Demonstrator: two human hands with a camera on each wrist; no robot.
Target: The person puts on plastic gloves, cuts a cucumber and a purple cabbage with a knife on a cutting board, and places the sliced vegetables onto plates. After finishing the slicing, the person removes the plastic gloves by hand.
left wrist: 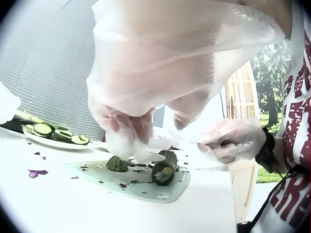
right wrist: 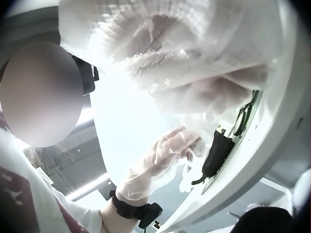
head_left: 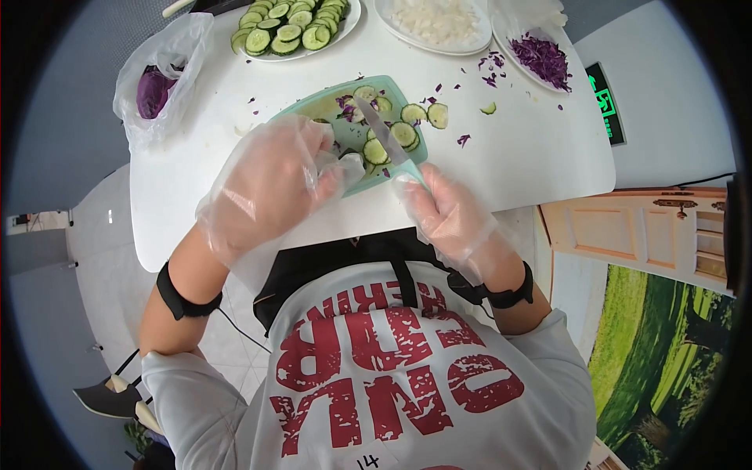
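In the head view my right hand (head_left: 450,207), in a clear plastic glove, grips a knife (head_left: 384,133) by its pale green handle. Its blade slants over a light green cutting board (head_left: 313,100). Cucumber slices (head_left: 404,135) lie on the board among purple cabbage shreds. My gloved left hand (head_left: 270,176) hovers above the board's left part, fingers loosely bent and holding nothing. Below it, the left wrist view shows a cucumber piece (left wrist: 164,170) and a small cucumber end (left wrist: 116,164) on the board. Loose glove tips hang close over them.
Behind the board stand a plate of cucumber slices (head_left: 288,35), a plate of chopped white pieces (head_left: 435,23) and a plate of shredded purple cabbage (head_left: 540,59). A plastic bag (head_left: 168,59) with a purple cabbage piece (head_left: 155,92) lies at left. Scraps dot the white table (head_left: 533,157).
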